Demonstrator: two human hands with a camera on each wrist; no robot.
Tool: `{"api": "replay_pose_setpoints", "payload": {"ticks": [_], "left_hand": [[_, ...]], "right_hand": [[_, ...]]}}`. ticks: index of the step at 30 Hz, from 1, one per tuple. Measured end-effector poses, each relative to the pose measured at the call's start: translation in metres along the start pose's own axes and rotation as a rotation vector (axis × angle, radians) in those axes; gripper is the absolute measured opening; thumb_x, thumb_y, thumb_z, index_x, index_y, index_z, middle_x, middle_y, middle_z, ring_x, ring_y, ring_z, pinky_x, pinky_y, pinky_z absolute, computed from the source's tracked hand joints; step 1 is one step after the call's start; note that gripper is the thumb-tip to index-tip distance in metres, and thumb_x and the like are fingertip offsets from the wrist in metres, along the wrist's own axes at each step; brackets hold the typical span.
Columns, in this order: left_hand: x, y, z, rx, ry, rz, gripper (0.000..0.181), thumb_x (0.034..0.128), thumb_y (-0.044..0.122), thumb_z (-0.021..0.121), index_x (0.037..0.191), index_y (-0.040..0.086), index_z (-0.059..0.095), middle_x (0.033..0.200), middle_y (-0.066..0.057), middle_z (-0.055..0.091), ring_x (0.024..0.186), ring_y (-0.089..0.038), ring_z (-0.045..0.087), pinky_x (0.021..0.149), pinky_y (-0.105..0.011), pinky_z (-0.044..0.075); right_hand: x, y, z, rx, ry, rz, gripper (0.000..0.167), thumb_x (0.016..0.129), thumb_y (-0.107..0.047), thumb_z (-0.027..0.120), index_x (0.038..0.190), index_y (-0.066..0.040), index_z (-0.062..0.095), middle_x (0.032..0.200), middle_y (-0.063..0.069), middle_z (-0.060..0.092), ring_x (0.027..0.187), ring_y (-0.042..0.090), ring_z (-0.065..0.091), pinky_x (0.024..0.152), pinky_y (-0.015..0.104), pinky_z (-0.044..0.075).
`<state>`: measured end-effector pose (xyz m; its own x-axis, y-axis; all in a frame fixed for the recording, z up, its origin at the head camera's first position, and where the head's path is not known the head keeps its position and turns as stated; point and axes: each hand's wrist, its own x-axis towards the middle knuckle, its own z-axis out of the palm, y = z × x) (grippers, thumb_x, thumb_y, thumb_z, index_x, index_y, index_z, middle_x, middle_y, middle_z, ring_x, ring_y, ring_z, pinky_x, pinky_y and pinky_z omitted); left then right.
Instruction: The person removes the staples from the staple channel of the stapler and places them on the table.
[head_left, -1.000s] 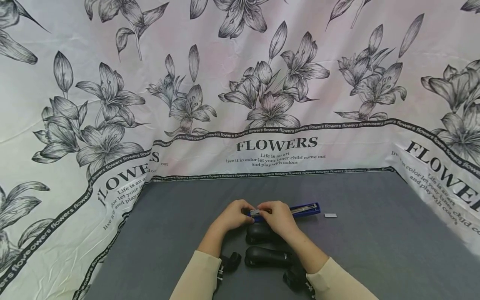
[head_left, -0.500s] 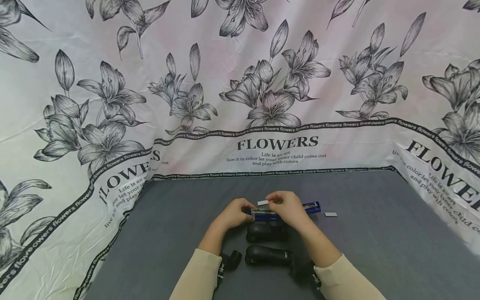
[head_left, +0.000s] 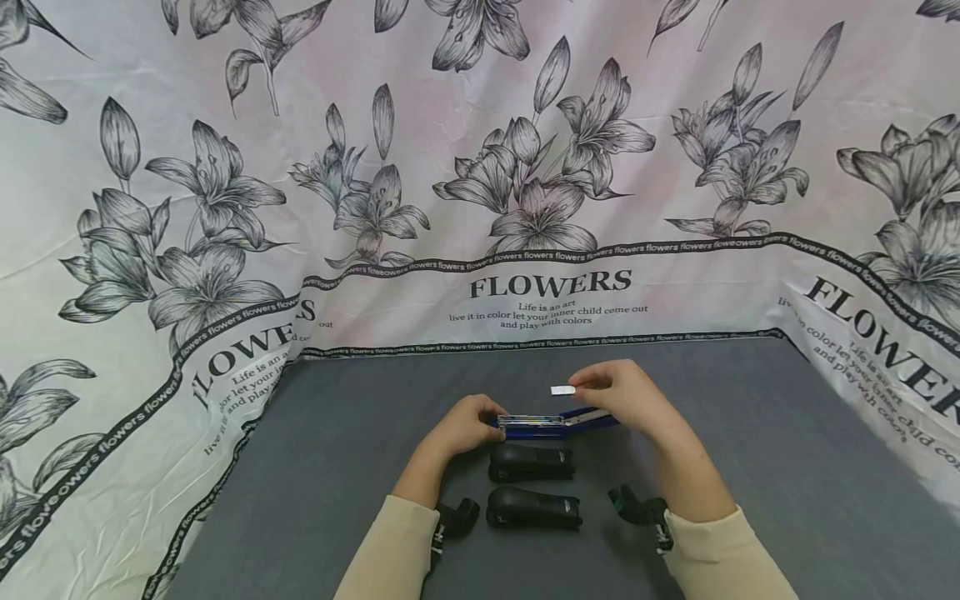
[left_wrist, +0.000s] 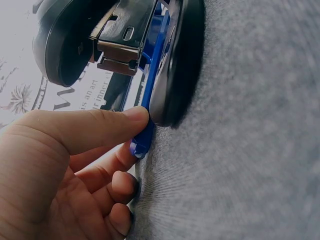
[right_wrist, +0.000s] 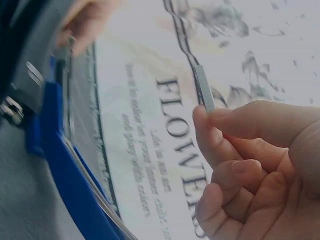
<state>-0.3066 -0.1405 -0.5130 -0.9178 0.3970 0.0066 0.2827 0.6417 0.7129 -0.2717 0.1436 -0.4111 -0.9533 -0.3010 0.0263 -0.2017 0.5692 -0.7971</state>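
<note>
A blue stapler (head_left: pixel 534 432) lies swung wide open on the grey table, its metal channel exposed. My left hand (head_left: pixel 463 425) pinches its left end; in the left wrist view the thumb (left_wrist: pixel 134 114) presses on the blue base (left_wrist: pixel 145 135). Beyond and above the stapler, my right hand (head_left: pixel 618 392) pinches a short silvery strip of staples (head_left: pixel 562 390) between thumb and forefinger. In the right wrist view that staple strip (right_wrist: pixel 204 89) sticks out from the fingertips, clear of the blue stapler (right_wrist: pixel 75 185). The right hand hides part of the stapler's raised arm.
Two black staplers, one (head_left: pixel 531 462) just in front of the blue one and another (head_left: pixel 534 508) nearer, lie between my forearms. A grey cloth covers the table (head_left: pixel 360 400). A flower-printed curtain (head_left: pixel 547 300) encloses the back and sides.
My right hand has lifted away from the blue stapler, up and to the right, carrying the staple strip. The left hand stays at the stapler's end. A second strip at right is now hidden.
</note>
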Motion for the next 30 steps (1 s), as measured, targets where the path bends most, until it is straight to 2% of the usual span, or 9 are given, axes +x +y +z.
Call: {"api": "replay_pose_setpoints", "payload": {"ticks": [8, 13, 17, 24, 30], "left_hand": [[0.001, -0.001, 0.001, 0.003, 0.001, 0.004, 0.029, 0.0834, 0.007, 0.083, 0.112, 0.008, 0.078, 0.107, -0.002, 0.067, 0.087, -0.014, 0.056, 0.077, -0.035, 0.048], [0.001, -0.001, 0.001, 0.01, 0.006, 0.004, 0.029, 0.0832, 0.007, 0.083, 0.111, 0.008, 0.078, 0.105, -0.002, 0.067, 0.086, -0.015, 0.055, 0.076, -0.035, 0.047], [0.001, -0.001, 0.002, 0.013, 0.001, -0.002, 0.028, 0.0845, 0.009, 0.083, 0.112, 0.009, 0.078, 0.107, -0.001, 0.067, 0.087, -0.015, 0.055, 0.078, -0.035, 0.047], [0.0, -0.002, 0.001, 0.009, -0.009, 0.007, 0.029, 0.0848, 0.01, 0.083, 0.113, 0.009, 0.078, 0.108, -0.001, 0.067, 0.09, -0.015, 0.057, 0.08, -0.037, 0.048], [0.0, -0.001, 0.0, 0.016, -0.01, 0.019, 0.03, 0.0849, 0.009, 0.082, 0.114, 0.008, 0.078, 0.107, -0.001, 0.067, 0.087, -0.015, 0.055, 0.076, -0.035, 0.047]], "right_hand": [[-0.015, 0.009, -0.035, -0.007, 0.003, 0.06, 0.033, 0.101, -0.021, 0.068, 0.129, -0.002, 0.07, 0.122, 0.016, 0.069, 0.111, 0.034, 0.063, 0.092, 0.054, 0.05], [-0.027, 0.018, -0.055, -0.012, 0.031, 0.066, 0.039, 0.102, -0.025, 0.067, 0.133, -0.002, 0.067, 0.127, 0.018, 0.067, 0.118, 0.038, 0.06, 0.096, 0.059, 0.047], [-0.035, 0.024, -0.068, -0.03, 0.05, 0.083, 0.041, 0.102, -0.028, 0.067, 0.134, -0.002, 0.066, 0.129, 0.019, 0.066, 0.12, 0.04, 0.059, 0.095, 0.059, 0.046], [-0.045, 0.04, -0.086, -0.111, 0.073, 0.11, 0.039, 0.103, -0.024, 0.064, 0.133, 0.001, 0.065, 0.128, 0.023, 0.065, 0.118, 0.046, 0.058, 0.09, 0.06, 0.048], [-0.051, 0.056, -0.098, -0.148, 0.071, 0.159, 0.039, 0.104, -0.023, 0.064, 0.133, 0.002, 0.065, 0.128, 0.027, 0.064, 0.117, 0.048, 0.058, 0.088, 0.06, 0.048]]}}
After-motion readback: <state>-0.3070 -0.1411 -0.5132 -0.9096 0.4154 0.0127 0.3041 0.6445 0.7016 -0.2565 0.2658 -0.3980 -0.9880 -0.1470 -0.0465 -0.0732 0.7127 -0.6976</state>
